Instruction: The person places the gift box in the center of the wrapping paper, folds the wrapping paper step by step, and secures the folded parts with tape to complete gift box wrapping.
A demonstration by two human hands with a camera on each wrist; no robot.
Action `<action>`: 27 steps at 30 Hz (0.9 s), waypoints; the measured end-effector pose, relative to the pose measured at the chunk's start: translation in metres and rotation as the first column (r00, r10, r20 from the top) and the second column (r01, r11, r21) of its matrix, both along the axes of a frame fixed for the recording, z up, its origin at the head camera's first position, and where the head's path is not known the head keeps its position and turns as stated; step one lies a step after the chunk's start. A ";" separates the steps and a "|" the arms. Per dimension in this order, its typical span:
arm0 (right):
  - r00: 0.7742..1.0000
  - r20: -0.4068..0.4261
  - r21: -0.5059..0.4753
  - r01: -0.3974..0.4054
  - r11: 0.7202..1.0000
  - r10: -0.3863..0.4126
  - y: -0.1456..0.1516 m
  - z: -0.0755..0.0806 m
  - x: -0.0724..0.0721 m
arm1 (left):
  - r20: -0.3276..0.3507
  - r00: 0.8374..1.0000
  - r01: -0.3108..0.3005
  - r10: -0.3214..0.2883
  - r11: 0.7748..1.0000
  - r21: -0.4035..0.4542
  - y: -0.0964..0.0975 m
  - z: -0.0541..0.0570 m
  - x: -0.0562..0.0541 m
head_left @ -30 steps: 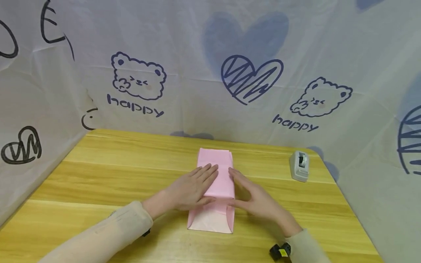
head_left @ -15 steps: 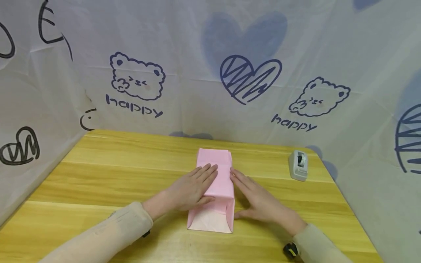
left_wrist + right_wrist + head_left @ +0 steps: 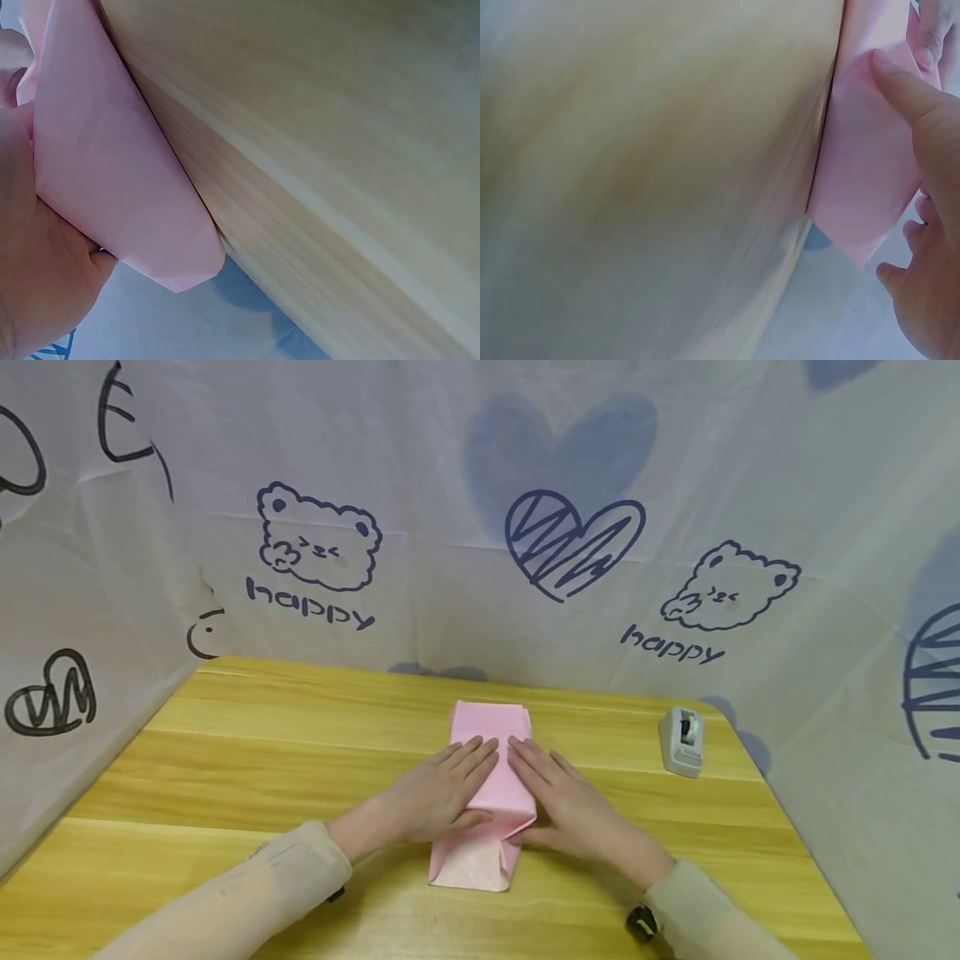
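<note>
A pink paper bag [image 3: 491, 720] lies on the table, its open end facing me and showing a pale inner face. My left hand [image 3: 441, 789] rests on its top with straight fingers, thumb by the upper edge of the opening. On the other side, my right hand [image 3: 576, 810] has fingertips on the top. Its thumb [image 3: 907, 86] presses the bag's right side wall, which folds inward near the opening. In the left wrist view, the other side wall of the paper bag [image 3: 112, 165] stands smooth beside the hand.
A grey tape dispenser [image 3: 682, 742] stands near the table's back right corner. The wooden table [image 3: 285, 727] extends around the bag. A white cloth [image 3: 442, 593] with bear and heart drawings hangs behind and at both sides.
My right hand has come off the bag's side and moved left, fingertips now on top. Its thumb has pushed the right wall inward, narrowing the opening. My left hand stays in place.
</note>
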State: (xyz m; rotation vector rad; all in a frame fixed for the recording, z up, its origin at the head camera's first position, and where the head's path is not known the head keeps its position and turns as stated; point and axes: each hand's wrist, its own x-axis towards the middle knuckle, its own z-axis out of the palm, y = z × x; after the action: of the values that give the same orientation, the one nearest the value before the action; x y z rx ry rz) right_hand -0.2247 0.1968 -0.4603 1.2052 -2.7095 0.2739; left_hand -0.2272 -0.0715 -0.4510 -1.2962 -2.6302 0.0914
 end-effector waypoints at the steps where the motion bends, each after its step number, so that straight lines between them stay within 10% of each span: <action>1: 1.000 -0.002 -0.001 0.004 1.000 -0.004 -0.001 0.000 0.000 | 0.004 1.000 -0.001 0.001 1.000 0.001 0.000 0.000 0.000; 18: 0.996 0.009 0.064 0.084 0.994 -0.084 -0.014 -0.003 0.003 | 0.058 0.998 -0.022 0.022 1.000 0.003 0.003 0.003 -0.001; 27: 0.995 0.033 0.069 0.091 0.993 -0.094 -0.014 -0.001 0.004 | -0.046 0.997 -0.070 0.066 0.993 -0.095 0.018 0.009 -0.001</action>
State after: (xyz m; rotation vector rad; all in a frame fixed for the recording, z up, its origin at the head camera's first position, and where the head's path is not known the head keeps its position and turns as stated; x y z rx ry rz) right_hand -0.2207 0.1829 -0.4617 1.0974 -2.8177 0.1955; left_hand -0.2281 -0.0532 -0.4424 -1.2188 -2.6641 0.2565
